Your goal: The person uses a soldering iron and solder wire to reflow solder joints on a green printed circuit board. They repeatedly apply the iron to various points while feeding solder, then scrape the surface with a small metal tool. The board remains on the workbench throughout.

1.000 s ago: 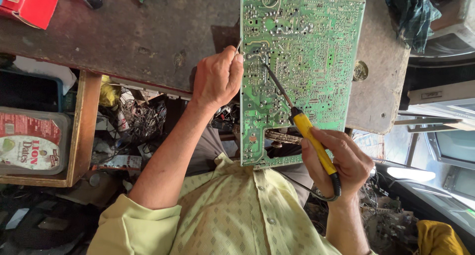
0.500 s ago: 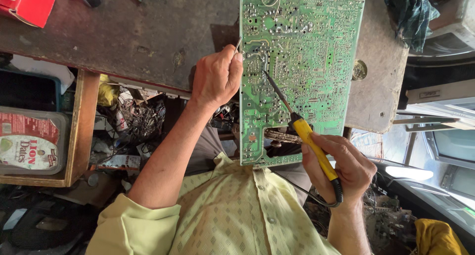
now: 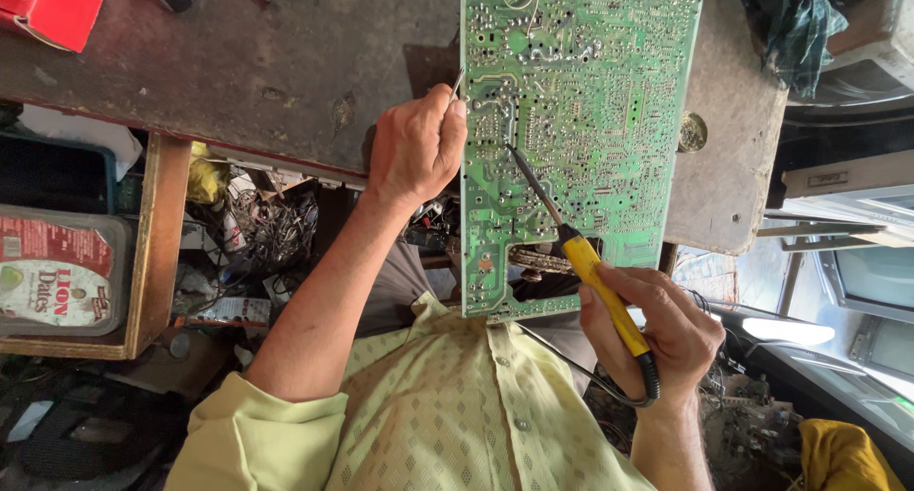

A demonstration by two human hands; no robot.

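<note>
**Soldering iron held to a green circuit board**

A green circuit board is laid solder side up on a worn dark surface, with its near edge overhanging toward the person. A soldering iron with a yellow handle is gripped in the right hand, fingers wrapped around the handle, and its dark metal tip is set against the board, up and to the left of that hand. A black cord is looped out from the handle's end, just below the hand.

The left hand is closed beside the board's left edge, and a thin piece of wire is pinched between its fingertips; the wire's upper end stands just above the hand, close to the board's edge. The two hands are kept apart, with the lower left part of the board between them.

A red box is seen far to the upper left of the left hand. A checked cloth is draped beyond the board, well above the right hand. A wooden shelf with a printed container lies left of the left forearm, and a tangle of wires is seen under the surface.
</note>
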